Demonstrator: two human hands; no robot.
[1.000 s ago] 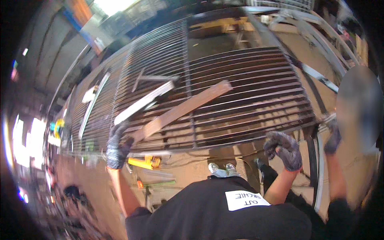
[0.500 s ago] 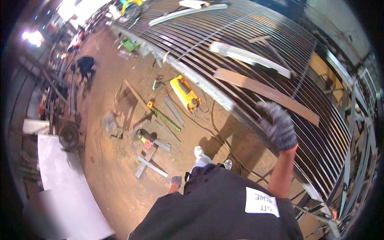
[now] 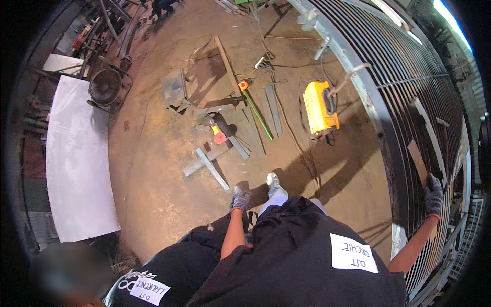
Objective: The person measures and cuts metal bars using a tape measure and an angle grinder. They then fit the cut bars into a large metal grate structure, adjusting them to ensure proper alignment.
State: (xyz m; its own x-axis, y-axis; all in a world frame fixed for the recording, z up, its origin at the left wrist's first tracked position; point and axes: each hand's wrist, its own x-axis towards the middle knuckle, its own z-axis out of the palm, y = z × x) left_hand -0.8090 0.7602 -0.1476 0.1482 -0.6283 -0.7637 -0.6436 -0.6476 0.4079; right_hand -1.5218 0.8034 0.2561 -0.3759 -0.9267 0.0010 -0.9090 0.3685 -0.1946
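Note:
My right hand (image 3: 433,195), in a grey knitted glove with an orange cuff, is at the right over a dark barred metal frame (image 3: 365,100). Its fingers are closed around a flat brown strip (image 3: 417,159) lying across the bars. Low in the middle hangs my left hand (image 3: 241,201), gloved the same way, fingers loosely apart and nothing visible in them. On the floor ahead lie an angle grinder (image 3: 217,132) with a yellow body and red disc, two crossed metal bars (image 3: 212,169), and an orange tape measure (image 3: 243,86) with its green blade drawn out.
A yellow machine case (image 3: 318,107) stands on the floor near the frame, with cables trailing beside it. Close at my left is another person in a black shirt (image 3: 179,271). A pale sheet (image 3: 79,163) and a round fan (image 3: 106,86) are farther left. Thin metal strips (image 3: 273,110) lie by the tape.
My view has swung, putting the barred frame farther right. My right hand, earlier beside the brown strip, is now on it. More of the person at my left shows.

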